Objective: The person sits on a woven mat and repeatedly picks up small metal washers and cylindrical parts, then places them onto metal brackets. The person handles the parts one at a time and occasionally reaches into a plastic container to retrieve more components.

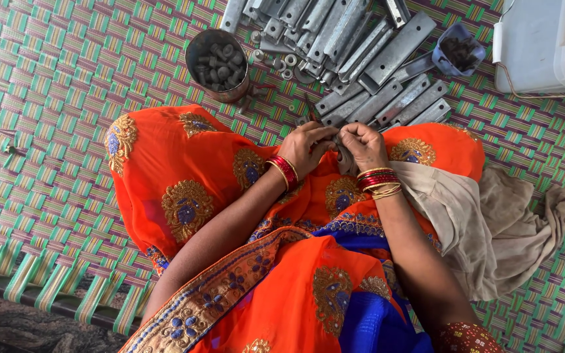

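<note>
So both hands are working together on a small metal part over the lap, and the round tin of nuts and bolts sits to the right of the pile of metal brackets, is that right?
Not quite. In the head view the tin sits left of the metal brackets, not right. The left hand and right hand do meet on a small part over the lap.

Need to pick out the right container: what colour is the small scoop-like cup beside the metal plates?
Blue-grey cup, dark pieces inside; clearest in the head view, upper right.

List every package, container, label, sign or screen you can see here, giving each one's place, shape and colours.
No labels, signs or screens show.
Metal tin: top centre on the woven mat, round, grey, full of dark bolts and nuts.
White plastic box: top right corner, rectangular, cut off by the frame.
Small bluish pouch: left of the box, open, dark contents.
</note>
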